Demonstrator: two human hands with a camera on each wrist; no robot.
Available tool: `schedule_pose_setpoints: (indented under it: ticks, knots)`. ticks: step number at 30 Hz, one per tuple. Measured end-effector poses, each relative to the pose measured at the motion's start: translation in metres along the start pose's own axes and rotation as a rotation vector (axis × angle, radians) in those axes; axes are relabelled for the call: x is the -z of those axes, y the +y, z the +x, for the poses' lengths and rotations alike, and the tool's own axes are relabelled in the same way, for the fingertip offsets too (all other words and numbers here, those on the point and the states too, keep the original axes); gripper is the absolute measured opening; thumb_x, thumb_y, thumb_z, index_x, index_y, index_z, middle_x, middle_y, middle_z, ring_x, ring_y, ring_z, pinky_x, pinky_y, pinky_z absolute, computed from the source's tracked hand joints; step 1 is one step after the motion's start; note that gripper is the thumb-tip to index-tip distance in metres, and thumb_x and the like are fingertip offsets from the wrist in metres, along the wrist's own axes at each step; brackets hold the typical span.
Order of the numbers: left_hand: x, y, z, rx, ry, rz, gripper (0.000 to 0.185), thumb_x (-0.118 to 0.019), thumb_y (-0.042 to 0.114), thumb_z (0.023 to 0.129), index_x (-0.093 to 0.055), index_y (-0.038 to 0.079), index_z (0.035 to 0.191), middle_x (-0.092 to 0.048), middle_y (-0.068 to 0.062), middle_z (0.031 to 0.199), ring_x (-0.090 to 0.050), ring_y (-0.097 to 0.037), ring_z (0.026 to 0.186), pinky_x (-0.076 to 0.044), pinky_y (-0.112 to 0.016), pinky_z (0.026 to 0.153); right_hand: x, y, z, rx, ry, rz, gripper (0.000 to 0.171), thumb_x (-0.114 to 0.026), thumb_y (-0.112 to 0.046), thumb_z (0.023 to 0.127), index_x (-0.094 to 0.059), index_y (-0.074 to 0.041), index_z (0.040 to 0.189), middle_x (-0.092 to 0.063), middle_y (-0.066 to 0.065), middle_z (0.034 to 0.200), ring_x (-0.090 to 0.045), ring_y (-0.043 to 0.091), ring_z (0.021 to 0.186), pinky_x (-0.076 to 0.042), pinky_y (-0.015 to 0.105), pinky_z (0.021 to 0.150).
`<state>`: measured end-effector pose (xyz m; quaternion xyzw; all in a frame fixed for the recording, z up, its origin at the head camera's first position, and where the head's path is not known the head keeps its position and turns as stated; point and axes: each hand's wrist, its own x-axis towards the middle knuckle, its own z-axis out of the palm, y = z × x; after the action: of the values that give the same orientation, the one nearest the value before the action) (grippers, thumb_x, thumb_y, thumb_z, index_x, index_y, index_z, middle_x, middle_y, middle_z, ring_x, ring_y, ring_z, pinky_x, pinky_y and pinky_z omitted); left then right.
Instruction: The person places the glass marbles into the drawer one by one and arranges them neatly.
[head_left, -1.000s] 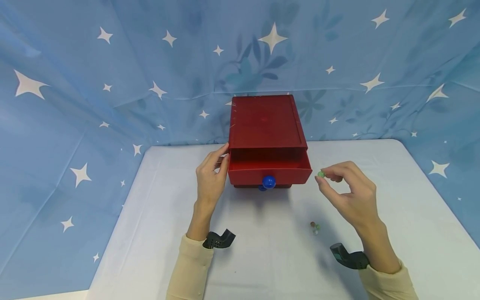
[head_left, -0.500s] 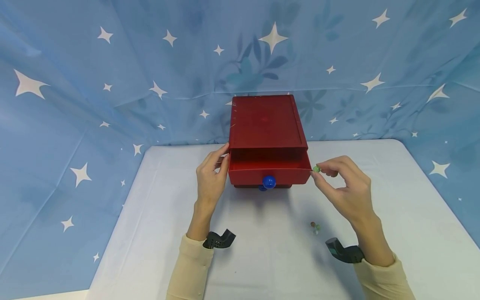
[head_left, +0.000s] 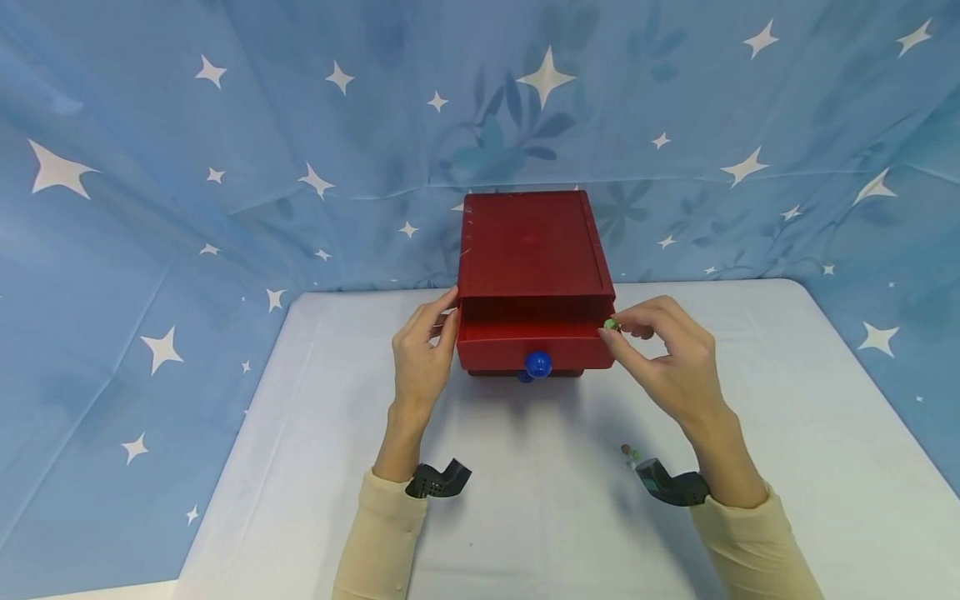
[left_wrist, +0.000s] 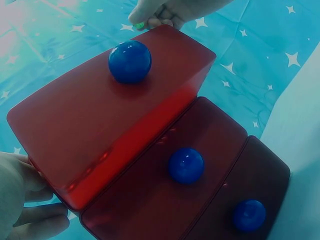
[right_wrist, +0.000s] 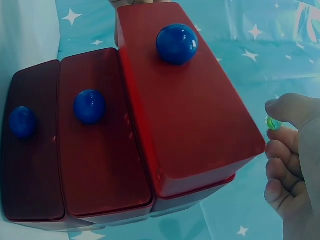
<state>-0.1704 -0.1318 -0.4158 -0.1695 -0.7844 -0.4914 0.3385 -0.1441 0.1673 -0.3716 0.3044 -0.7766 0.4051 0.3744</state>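
Observation:
A red drawer chest [head_left: 531, 242] stands at the back of the white table [head_left: 540, 517]. Its top drawer [head_left: 538, 343] with a blue knob [head_left: 537, 363] is pulled out; the two lower drawers [right_wrist: 90, 135] are pushed in. My left hand [head_left: 420, 358] rests with straight fingers against the chest's left side beside the open drawer. My right hand [head_left: 660, 354] pinches a green marble [head_left: 611, 324] between thumb and forefinger over the drawer's right front corner. The marble also shows in the right wrist view [right_wrist: 272, 123].
Two small marbles [head_left: 630, 453] lie on the table near my right wrist. A blue star-patterned cloth [head_left: 225, 150] hangs behind and beside the table. The chest's lower knobs [left_wrist: 186, 165] are blue too.
My right hand has carried the green marble left and upward, from beside the drawer to over its right front corner. The left hand and the drawer have stayed put.

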Motion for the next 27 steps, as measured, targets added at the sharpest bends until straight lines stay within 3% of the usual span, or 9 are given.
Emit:
schedule_pose_setpoints:
  ticks: [4, 9, 27]
  knots:
    - [-0.0001, -0.0005, -0.0001, 0.002, 0.002, -0.007, 0.034, -0.064, 0.009, 0.097, -0.066, 0.008, 0.131, -0.073, -0.012, 0.116, -0.074, -0.024, 0.091, -0.063, -0.035, 0.08, -0.0021, 0.0022, 0.0024, 0.0, -0.02, -0.003, 0.021, -0.078, -0.013, 0.082, -0.073, 0.004, 0.094, -0.07, 0.015, 0.09, -0.056, 0.015, 0.08, -0.045, 0.009, 0.081]
    - [0.0003, -0.0005, 0.0, 0.003, 0.003, -0.008, 0.034, -0.064, 0.009, 0.097, -0.067, 0.008, 0.131, -0.073, -0.012, 0.115, -0.074, -0.024, 0.089, -0.064, -0.036, 0.079, -0.0051, 0.0041, 0.0057, 0.001, -0.018, -0.004, 0.022, -0.081, 0.002, 0.073, -0.073, 0.004, 0.094, -0.07, 0.014, 0.09, -0.055, 0.016, 0.079, -0.045, 0.01, 0.079]
    - [0.0005, -0.0012, 0.0001, -0.003, 0.003, -0.015, 0.034, -0.064, 0.009, 0.097, -0.067, 0.01, 0.132, -0.074, -0.01, 0.114, -0.074, -0.022, 0.088, -0.064, -0.036, 0.078, -0.0064, 0.0045, 0.009, -0.027, -0.05, -0.035, 0.028, -0.084, 0.004, 0.072, -0.073, 0.005, 0.097, -0.07, 0.014, 0.092, -0.055, 0.016, 0.079, -0.044, 0.009, 0.076]
